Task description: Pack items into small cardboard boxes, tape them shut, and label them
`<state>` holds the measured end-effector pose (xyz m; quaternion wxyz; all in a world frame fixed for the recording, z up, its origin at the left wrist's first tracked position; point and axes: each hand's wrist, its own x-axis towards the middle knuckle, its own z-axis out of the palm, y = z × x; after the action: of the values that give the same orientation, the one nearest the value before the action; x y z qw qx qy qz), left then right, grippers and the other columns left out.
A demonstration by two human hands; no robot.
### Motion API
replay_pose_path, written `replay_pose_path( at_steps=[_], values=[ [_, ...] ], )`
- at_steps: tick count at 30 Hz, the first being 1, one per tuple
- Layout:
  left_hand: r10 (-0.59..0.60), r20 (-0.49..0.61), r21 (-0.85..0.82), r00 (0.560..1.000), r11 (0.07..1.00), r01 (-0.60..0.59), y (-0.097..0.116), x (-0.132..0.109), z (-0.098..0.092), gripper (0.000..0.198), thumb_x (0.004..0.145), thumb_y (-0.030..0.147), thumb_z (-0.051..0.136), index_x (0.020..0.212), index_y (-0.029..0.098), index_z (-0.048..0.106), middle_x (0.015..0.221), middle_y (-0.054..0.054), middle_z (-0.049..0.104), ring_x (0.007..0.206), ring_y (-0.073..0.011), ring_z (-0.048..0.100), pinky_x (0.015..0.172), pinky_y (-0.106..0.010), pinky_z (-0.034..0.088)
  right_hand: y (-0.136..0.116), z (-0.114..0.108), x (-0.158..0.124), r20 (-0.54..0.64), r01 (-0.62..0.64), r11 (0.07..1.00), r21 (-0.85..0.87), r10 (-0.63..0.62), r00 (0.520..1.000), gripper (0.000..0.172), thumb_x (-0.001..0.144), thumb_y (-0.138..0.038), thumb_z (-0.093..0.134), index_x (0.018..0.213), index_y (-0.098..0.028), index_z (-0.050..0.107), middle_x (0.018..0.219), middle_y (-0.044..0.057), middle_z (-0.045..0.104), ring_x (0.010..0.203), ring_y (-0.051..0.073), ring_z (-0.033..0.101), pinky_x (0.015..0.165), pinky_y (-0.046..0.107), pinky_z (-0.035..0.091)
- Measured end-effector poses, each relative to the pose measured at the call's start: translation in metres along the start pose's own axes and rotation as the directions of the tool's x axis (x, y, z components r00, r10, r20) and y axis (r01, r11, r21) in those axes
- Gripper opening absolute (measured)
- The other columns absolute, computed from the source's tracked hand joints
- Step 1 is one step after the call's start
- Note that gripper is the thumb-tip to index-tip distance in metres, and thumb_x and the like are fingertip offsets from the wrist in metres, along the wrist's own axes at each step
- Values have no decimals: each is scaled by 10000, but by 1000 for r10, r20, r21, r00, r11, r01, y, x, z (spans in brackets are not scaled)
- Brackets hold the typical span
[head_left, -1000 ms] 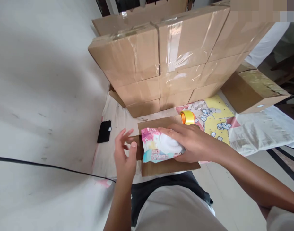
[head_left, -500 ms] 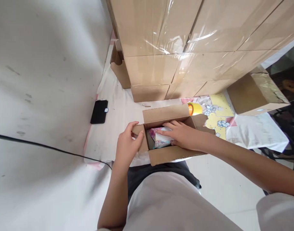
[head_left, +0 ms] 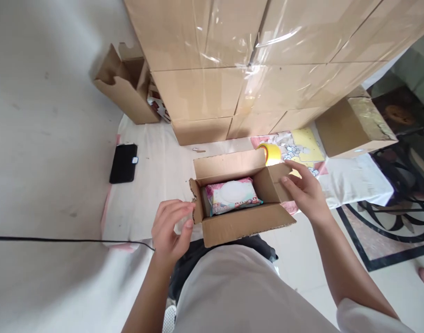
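Note:
An open cardboard box sits in front of me, its flaps spread outward. Inside lies a pink and white soft pack with a pale oval lid, which looks like wet wipes. My left hand is at the left end flap, fingertips touching its edge, with thumb and fingers apart. On the other side, my right hand has the right end flap between thumb and fingers. Just behind the box is a yellow tape roll.
Taped cartons are stacked behind the box. A black phone lies on the white cloth to the left. An open upright carton stands at back left, another open carton at right. A black cable runs along the left.
My right hand has left the pack inside the box and moved right to the end flap. My left hand remains at the left flap, which now stands more upright. The view has shifted.

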<state>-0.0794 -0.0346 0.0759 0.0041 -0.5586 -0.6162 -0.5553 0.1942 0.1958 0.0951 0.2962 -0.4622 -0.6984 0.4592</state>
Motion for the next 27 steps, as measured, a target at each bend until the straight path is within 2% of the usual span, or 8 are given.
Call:
replay_pose_path(
  at_steps=[2, 3, 5, 8, 11, 13, 19, 27],
  values=[
    [151, 231, 116, 961, 977, -181, 20, 35, 9, 266, 906, 184, 628, 1142, 305, 647, 981, -12, 763, 887, -201, 684, 805, -365, 524, 1, 5, 4, 3, -102, 992, 77, 102, 995, 641, 799, -384, 769, 1400, -328, 551, 1183, 50, 669, 749, 169, 685, 620, 310, 579],
    [110, 446, 180, 889, 961, -209, 28, 55, 19, 231, 921, 179, 608, 1119, 290, 653, 1006, -25, 760, 896, -207, 689, 793, -361, 522, 1, 7, 6, 17, -133, 987, 91, 132, 991, 658, 785, -371, 775, 1402, -323, 552, 1118, 39, 677, 709, 161, 674, 592, 298, 568],
    [46, 764, 218, 644, 921, -324, 37, 88, 47, 204, 940, 160, 552, 1078, 241, 679, 965, -60, 748, 928, -241, 697, 802, -375, 542, -1, 7, 8, 69, -161, 980, 113, 154, 986, 655, 777, -343, 767, 1398, -303, 562, 965, 11, 678, 660, 154, 653, 557, 277, 546],
    [66, 964, 71, 258, 871, -486, 28, 109, 94, 435, 889, 118, 607, 1302, 251, 623, 1449, -112, 602, 1322, -302, 566, 997, -424, 530, -1, 7, 8, 109, -158, 975, 156, 142, 984, 656, 783, -303, 737, 1408, -284, 543, 888, -14, 661, 631, 135, 623, 529, 243, 506],
    [61, 995, -10, 76, 843, -538, 8, 99, 120, 606, 909, 153, 616, 1472, 340, 494, 1658, -50, 377, 1535, -323, 322, 1111, -487, 475, -1, 9, 4, 104, -154, 970, 187, 136, 985, 652, 777, -261, 730, 1400, -261, 538, 851, -29, 625, 587, 108, 558, 490, 216, 425],
    [16, 999, 14, 50, 835, -551, 0, 88, 124, 707, 898, 129, 608, 1523, 396, 413, 1689, -6, 313, 1567, -343, 240, 1073, -496, 513, 0, 10, 2, 106, -151, 966, 210, 131, 986, 625, 785, -250, 721, 1386, -261, 552, 791, -46, 567, 555, 104, 506, 474, 221, 373],
    [-125, 988, 155, 91, 807, -570, 7, 78, 122, 857, 891, 89, 561, 1561, 515, 238, 1744, -81, 57, 1543, -405, 256, 872, -567, 599, 10, 9, -1, 151, -202, 932, 301, 162, 975, 551, 831, -293, 687, 1367, -255, 566, 720, -48, 512, 527, 121, 425, 480, 255, 336],
    [-41, 987, 143, 158, 687, -712, 15, 74, 106, 735, 931, 122, 503, 1556, 462, 321, 1701, -75, 270, 1427, -439, 416, 869, -599, 578, 7, 5, -2, 185, -173, 943, 283, 124, 975, 513, 896, -281, 612, 1400, -259, 518, 683, -55, 454, 522, 127, 439, 454, 254, 320]
  ],
)
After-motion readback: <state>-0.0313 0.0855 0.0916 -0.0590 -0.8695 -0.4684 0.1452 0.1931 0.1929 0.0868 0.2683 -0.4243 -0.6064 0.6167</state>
